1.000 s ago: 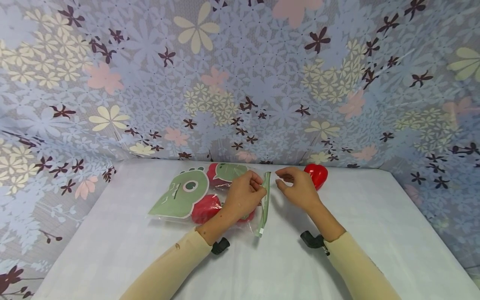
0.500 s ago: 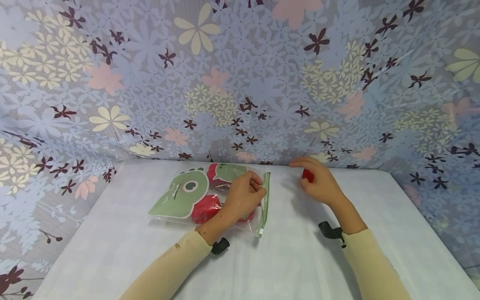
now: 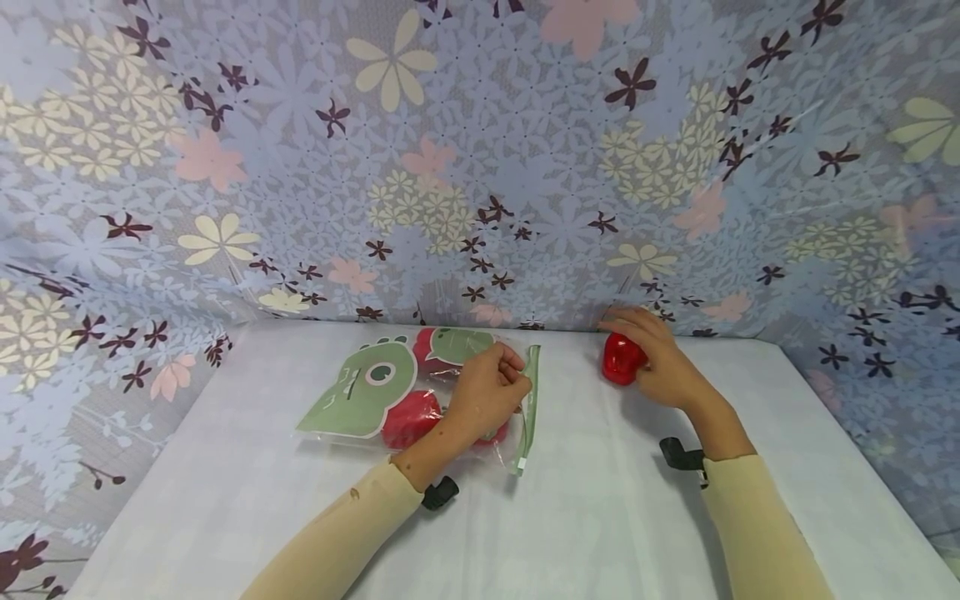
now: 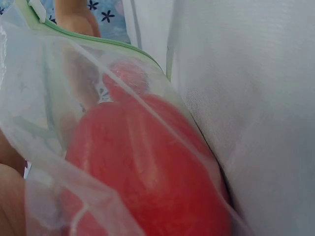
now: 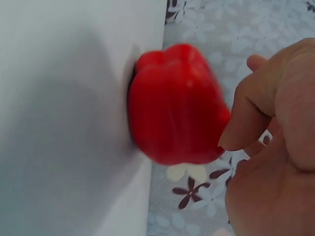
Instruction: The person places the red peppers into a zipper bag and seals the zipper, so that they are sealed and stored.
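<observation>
Over the red pepper (image 3: 623,362) arches the right hand (image 3: 663,358), grip spread; the left hand (image 3: 486,390) pinches a bag (image 3: 360,387).

The zip bag (image 3: 345,400) is lying on the table (image 3: 585,533), left of the middle of the frame, and its zip edge (image 3: 530,408) is running along its right end. Inside this bag, a bell pepper (image 4: 147,172) is resting. The left hand (image 3: 487,392) is lying over the bag's right part, just beside the zip edge. Right of the middle, the loose bell pepper (image 3: 621,362) is sitting near the far table edge, with the right hand (image 3: 663,358) touching it from the right. Behind, the cloth backdrop (image 3: 450,125) is filling the upper frame.
</observation>
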Demonstrator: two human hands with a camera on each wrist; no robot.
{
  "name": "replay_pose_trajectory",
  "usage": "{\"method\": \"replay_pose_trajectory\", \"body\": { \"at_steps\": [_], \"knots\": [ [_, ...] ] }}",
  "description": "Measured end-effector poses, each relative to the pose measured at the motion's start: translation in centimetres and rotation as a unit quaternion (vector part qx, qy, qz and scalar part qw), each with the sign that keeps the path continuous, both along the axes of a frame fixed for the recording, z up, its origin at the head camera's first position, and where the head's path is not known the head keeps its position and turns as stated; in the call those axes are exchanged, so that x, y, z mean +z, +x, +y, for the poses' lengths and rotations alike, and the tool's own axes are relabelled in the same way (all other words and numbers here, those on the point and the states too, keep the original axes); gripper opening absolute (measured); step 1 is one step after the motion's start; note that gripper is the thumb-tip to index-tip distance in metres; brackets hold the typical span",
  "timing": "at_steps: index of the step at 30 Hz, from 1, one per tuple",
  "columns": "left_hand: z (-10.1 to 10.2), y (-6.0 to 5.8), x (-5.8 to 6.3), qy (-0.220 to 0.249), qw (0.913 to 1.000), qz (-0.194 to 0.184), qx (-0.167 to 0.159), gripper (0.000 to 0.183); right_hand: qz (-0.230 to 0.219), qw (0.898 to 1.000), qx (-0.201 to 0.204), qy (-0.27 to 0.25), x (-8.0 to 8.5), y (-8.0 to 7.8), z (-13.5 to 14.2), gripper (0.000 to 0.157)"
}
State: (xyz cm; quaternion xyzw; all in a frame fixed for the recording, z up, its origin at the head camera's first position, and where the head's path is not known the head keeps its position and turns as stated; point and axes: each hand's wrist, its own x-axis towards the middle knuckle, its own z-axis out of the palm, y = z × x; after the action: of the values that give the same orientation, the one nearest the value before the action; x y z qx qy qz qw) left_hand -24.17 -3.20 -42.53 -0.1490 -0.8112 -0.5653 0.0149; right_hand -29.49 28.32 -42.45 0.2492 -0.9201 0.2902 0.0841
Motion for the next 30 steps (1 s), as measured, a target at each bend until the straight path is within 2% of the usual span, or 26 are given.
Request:
{"method": "replay_pose_trajectory", "body": {
  "at_steps": [6,13,23,30],
  "knots": [
    [0.0,0.0,0.0,-0.006,1.0,0.003,0.0,0.017,-0.037,0.999,-0.002,0.022,-0.7,-0.2,1.2,0.097],
    [0.0,0.0,0.0,-0.009,0.9999,0.005,0.003,0.017,-0.056,0.998,-0.023,0.036,-1.3,-0.3,1.6,0.088],
    [0.0,-0.1,0.0,-0.007,1.0,0.005,0.001,0.017,-0.086,0.994,-0.059,0.044,-0.7,-0.1,1.6,0.082],
    [0.0,-0.1,-0.1,-0.003,1.0,0.009,-0.001,0.018,-0.105,0.992,-0.053,0.042,-0.5,0.0,1.6,0.073]
  ]
}}
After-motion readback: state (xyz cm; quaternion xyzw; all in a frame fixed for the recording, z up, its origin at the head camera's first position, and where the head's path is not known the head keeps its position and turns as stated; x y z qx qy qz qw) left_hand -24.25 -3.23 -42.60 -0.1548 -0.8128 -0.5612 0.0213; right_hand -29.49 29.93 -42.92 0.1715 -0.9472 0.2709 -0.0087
